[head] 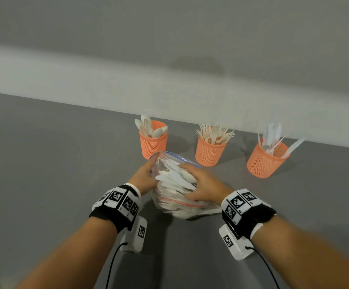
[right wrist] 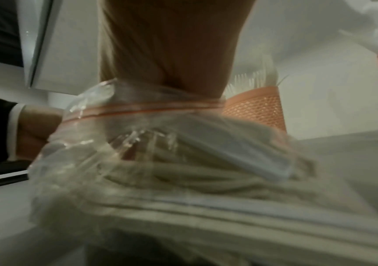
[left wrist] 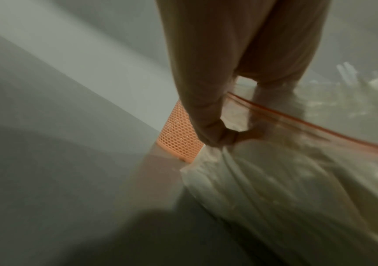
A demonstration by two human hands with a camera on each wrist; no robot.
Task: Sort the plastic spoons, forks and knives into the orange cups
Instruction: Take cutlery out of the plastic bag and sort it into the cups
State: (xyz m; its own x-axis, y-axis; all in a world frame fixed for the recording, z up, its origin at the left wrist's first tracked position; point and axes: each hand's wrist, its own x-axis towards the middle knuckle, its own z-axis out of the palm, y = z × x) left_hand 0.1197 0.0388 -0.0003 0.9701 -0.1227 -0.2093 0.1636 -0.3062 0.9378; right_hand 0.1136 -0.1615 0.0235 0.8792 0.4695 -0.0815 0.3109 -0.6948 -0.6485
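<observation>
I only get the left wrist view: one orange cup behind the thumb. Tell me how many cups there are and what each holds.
Observer: Three in a row by the wall. The left cup holds spoons, the middle cup forks and the right cup knives.
Operator: Report the right hand.
Observer: The right hand reaches into the open mouth of the bag, fingers over white cutlery. I cannot tell whether it grips any.
Operator: Name the cup I'm seeing.
Observer: The left cup. It stands just beyond the left hand, which pinches the bag's rim.
</observation>
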